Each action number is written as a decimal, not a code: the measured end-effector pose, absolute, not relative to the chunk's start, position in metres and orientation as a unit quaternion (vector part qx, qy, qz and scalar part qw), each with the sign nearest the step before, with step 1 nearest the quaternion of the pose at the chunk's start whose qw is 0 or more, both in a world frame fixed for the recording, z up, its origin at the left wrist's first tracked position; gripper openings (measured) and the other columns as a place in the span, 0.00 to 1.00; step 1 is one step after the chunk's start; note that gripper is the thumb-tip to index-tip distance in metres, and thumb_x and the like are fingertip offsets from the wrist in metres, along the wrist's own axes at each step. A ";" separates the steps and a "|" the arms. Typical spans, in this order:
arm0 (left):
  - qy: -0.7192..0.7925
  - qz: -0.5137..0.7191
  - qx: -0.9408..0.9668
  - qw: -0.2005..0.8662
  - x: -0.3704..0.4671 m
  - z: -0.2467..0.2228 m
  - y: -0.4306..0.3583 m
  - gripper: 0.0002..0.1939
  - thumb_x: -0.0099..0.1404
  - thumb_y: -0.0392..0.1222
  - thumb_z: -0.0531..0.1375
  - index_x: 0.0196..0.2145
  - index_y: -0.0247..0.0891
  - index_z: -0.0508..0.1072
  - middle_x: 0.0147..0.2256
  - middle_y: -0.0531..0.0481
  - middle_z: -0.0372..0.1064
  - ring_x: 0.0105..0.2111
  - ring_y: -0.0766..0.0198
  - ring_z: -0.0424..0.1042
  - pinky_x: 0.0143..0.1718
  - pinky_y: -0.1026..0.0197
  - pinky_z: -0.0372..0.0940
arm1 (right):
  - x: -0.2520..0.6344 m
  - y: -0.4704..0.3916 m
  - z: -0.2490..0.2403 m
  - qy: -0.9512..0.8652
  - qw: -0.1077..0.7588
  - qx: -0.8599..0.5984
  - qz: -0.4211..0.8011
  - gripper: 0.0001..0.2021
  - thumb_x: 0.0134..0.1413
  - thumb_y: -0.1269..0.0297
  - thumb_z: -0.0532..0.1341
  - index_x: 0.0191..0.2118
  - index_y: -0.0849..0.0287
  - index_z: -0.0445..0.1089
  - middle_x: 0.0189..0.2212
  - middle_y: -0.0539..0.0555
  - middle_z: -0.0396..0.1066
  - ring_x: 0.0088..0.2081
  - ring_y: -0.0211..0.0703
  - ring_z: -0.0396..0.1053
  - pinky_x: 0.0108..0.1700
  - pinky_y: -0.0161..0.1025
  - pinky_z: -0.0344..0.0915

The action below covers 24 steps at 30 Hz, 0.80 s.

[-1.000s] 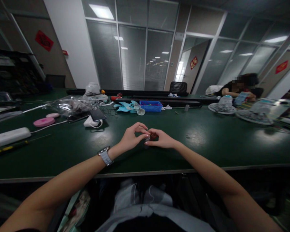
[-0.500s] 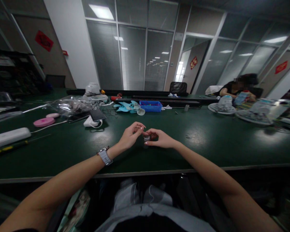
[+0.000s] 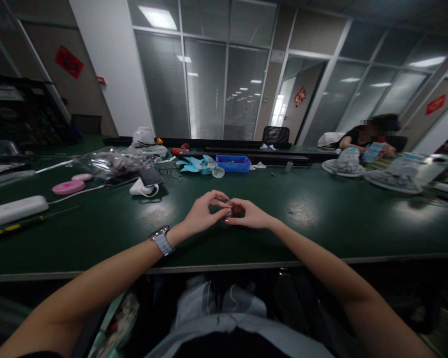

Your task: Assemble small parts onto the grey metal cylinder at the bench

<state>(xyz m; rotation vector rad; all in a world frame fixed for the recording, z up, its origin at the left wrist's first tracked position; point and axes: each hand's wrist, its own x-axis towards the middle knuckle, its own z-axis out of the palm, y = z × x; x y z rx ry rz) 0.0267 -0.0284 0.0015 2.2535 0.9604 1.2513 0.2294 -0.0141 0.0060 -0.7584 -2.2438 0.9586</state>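
Note:
Over the green table top (image 3: 194, 251), my two hands meet at a small round part (image 3: 239, 211), reddish brown with a silvery end. My right hand (image 3: 254, 215) curls around it from the right, thumb below and fingers above. From the left, my left hand (image 3: 202, 215) presses its thumb and fingertips to the silvery end. A watch with a pale strap (image 3: 163, 242) is on my left wrist. The fingers cover much of the part, so its exact kind is unclear.
Farther back lie light-blue fan blades (image 3: 197, 164) and a blue basket (image 3: 233, 164). A white adapter (image 3: 139, 188), pink rings (image 3: 68, 187), a power strip (image 3: 17, 211) and a screwdriver (image 3: 13, 227) are leftward. Fan parts (image 3: 345, 164) and a seated person (image 3: 373, 139) are at right.
My left thumb and fingers have come down and closed onto the silvery end, which they now partly cover. My right hand has stayed nearly still around the part.

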 end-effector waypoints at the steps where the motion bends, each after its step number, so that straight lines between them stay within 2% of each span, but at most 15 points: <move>1: 0.342 0.452 0.801 0.193 0.027 0.001 -0.028 0.15 0.59 0.45 0.64 0.43 0.40 0.68 0.40 0.48 0.74 0.41 0.58 0.75 0.49 0.54 0.64 | 0.229 -0.014 0.006 -0.842 0.287 -0.284 0.357 0.20 0.47 0.57 0.67 0.44 0.61 0.67 0.36 0.52 0.69 0.34 0.38 0.68 0.36 0.35 0.65; 5: 0.335 0.484 0.781 0.209 0.029 0.002 -0.028 0.14 0.58 0.46 0.64 0.39 0.39 0.67 0.36 0.49 0.74 0.37 0.60 0.76 0.44 0.57 0.67 | 0.230 -0.014 0.005 -0.845 0.287 -0.293 0.344 0.21 0.47 0.56 0.67 0.45 0.61 0.67 0.37 0.52 0.70 0.34 0.38 0.68 0.37 0.36 0.65; 11: 0.385 0.512 0.747 0.176 0.022 0.002 -0.019 0.10 0.59 0.43 0.62 0.37 0.39 0.67 0.35 0.49 0.75 0.38 0.59 0.76 0.43 0.56 0.67 | 0.229 -0.013 0.003 -0.853 0.295 -0.298 0.310 0.21 0.47 0.56 0.67 0.46 0.60 0.68 0.37 0.53 0.71 0.34 0.37 0.68 0.38 0.37 0.65; 17: 0.530 0.388 0.744 0.121 0.001 0.000 -0.006 0.08 0.56 0.43 0.64 0.33 0.42 0.69 0.32 0.52 0.78 0.37 0.56 0.77 0.41 0.54 0.65 | 0.233 -0.010 0.002 -0.852 0.309 -0.332 0.261 0.20 0.46 0.56 0.67 0.44 0.59 0.69 0.36 0.52 0.72 0.33 0.37 0.68 0.37 0.35 0.65; 21: 0.557 0.265 0.779 0.106 -0.005 0.001 -0.006 0.10 0.56 0.40 0.64 0.38 0.46 0.72 0.32 0.54 0.79 0.41 0.53 0.76 0.45 0.50 0.61 | 0.236 -0.008 0.002 -0.846 0.309 -0.355 0.251 0.21 0.46 0.54 0.67 0.44 0.59 0.69 0.36 0.52 0.72 0.32 0.36 0.67 0.35 0.35 0.64; 24: 0.548 0.240 0.796 0.093 -0.006 -0.001 -0.006 0.15 0.54 0.38 0.64 0.41 0.48 0.73 0.34 0.54 0.79 0.42 0.53 0.75 0.47 0.49 0.60 | 0.236 -0.007 0.003 -0.843 0.306 -0.359 0.258 0.22 0.45 0.53 0.67 0.46 0.59 0.69 0.37 0.53 0.72 0.32 0.36 0.66 0.35 0.35 0.64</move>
